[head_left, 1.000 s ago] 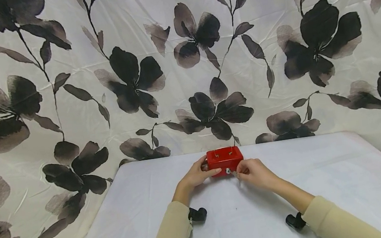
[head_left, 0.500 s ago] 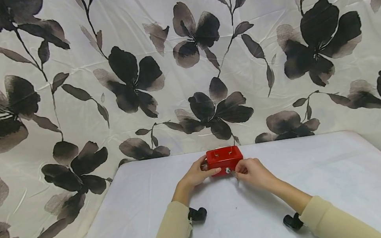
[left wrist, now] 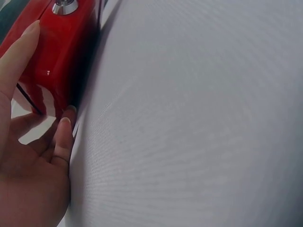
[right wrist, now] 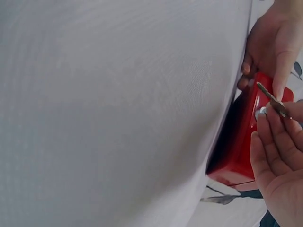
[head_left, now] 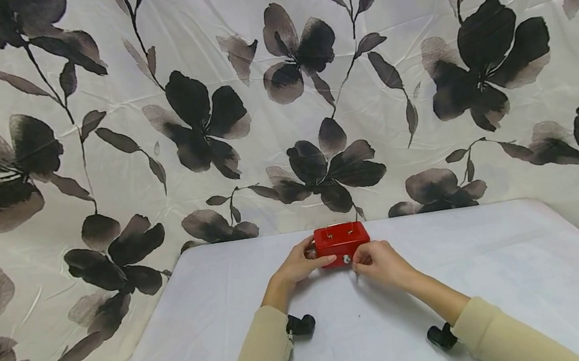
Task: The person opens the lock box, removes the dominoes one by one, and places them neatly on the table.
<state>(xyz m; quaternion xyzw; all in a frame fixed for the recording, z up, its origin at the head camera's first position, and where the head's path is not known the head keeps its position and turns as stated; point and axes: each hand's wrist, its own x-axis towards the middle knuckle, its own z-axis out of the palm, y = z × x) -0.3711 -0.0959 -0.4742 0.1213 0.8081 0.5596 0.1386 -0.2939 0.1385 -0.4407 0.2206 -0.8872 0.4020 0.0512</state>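
Note:
A small red cash box (head_left: 334, 248) with a wire handle on its lid sits near the table's far edge. My left hand (head_left: 296, 265) grips its left end, thumb on the front face and fingers around the side; the left wrist view shows the thumb (left wrist: 21, 54) beside the silver lock (left wrist: 65, 6). To the right of that lock, my right hand (head_left: 382, 260) pinches a small metal key (right wrist: 271, 98) between thumb and fingertips. The key's blade points away from the fingers in the right wrist view. I cannot tell whether the key touches the lock.
The white tabletop (head_left: 331, 344) stretches in front of the box and to both sides. Behind it hangs a white cloth (head_left: 272, 128) with dark flowers. A black camera is worn at each wrist.
My right hand has moved slightly left, bringing the key closer to the lock on the box's front. The left hand and the box stay in place.

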